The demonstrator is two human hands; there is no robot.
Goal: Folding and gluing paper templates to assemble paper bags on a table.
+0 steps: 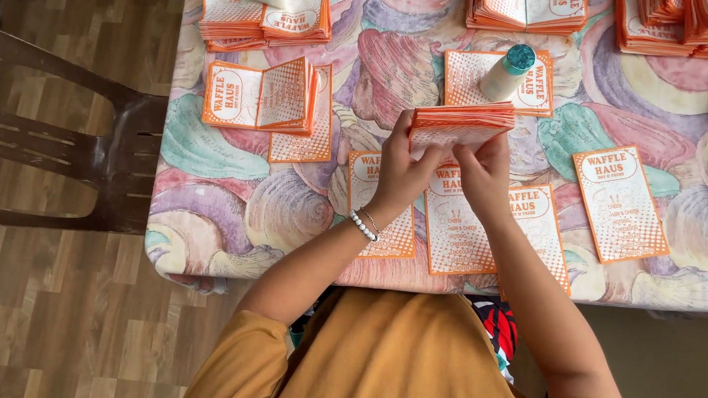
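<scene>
Holding a thin stack of orange-and-white paper sleeves (459, 123) above the middle of the desk (304, 204), the left hand (401, 173) and right hand (484, 172) each pinch its lower edge, the grip of both pressed together on the paper. Flat sleeves (620, 203) lie in a row along the near edge, a glue bottle (506, 71) stands just behind the stack, and taller piles (263, 13) line the far edge. To do this well, I judge, keep the edges squared and thumbs firm so no sleeve slips out.
</scene>
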